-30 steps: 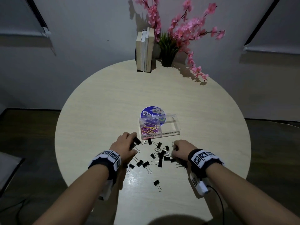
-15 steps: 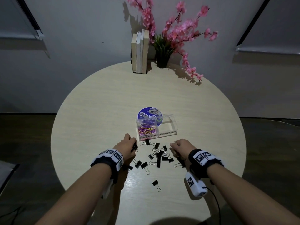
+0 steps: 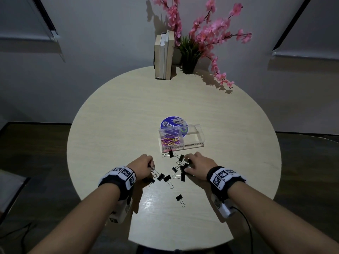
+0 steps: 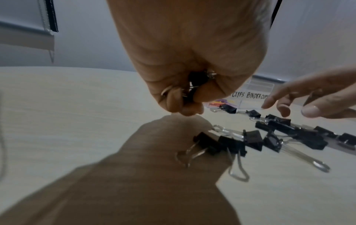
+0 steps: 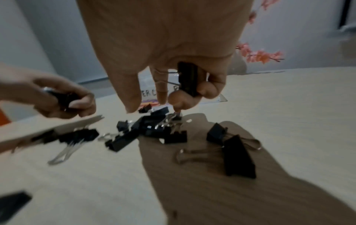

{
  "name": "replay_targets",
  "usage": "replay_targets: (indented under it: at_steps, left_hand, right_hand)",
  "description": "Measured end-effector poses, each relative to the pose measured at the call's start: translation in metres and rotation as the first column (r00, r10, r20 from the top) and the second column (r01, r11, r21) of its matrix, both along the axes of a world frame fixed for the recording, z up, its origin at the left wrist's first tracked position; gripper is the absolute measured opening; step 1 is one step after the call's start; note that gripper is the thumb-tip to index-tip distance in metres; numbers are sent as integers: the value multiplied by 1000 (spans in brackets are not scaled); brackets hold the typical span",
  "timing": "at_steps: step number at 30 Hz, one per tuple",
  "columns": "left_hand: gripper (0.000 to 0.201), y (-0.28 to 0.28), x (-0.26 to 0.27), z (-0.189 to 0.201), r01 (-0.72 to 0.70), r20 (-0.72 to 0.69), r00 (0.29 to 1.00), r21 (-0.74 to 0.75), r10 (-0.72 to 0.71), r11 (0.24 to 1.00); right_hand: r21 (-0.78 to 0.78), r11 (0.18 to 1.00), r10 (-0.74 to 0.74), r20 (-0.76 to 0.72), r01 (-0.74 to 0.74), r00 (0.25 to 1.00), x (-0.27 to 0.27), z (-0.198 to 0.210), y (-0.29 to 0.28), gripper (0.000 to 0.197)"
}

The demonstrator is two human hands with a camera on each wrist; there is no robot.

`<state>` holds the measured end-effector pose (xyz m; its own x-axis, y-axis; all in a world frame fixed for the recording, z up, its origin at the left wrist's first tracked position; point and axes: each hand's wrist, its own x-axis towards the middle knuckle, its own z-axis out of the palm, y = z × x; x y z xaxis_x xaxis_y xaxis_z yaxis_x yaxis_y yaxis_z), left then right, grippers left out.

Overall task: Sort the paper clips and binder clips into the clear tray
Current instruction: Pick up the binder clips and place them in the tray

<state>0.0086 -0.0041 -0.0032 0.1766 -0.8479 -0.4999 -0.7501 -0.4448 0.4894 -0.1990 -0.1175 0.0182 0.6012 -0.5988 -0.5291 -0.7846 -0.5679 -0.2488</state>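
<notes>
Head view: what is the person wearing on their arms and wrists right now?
Both forearms are bare, with no sleeves. Each wrist carries a black band faced with white tiles printed with black square-pattern markers; the right band matches. Under each wrist hangs a white camera unit bearing its own marker, and a thin black cable trails from the right one.

Counter (image 3: pixel 113 136): pale wood-grain laminate, smooth, slight sheen. Binder clips (image 3: pixel 180 177): matt black bodies, shiny wire handles. Tray (image 3: pixel 200 136): clear glossy plastic
</notes>
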Motion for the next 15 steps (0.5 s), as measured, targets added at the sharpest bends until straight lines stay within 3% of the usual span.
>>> replay_targets:
  at_steps: [2, 6, 15]
  left_hand:
    - [33, 7, -1, -2, 6, -12, 1000, 23, -6, 1000]
    - [37, 23, -2, -4, 1, -37, 999, 36, 1, 999]
    - [39, 32, -12, -6, 125, 227, 964, 68, -138, 990]
  right_hand:
    - [-64, 996, 54, -68, -59, 996, 3, -3, 8, 54]
    - [-148, 987, 44, -93, -57, 995, 14, -6, 17, 47]
    - [-128, 992, 3, -130, -20, 991, 32, -7, 19, 36]
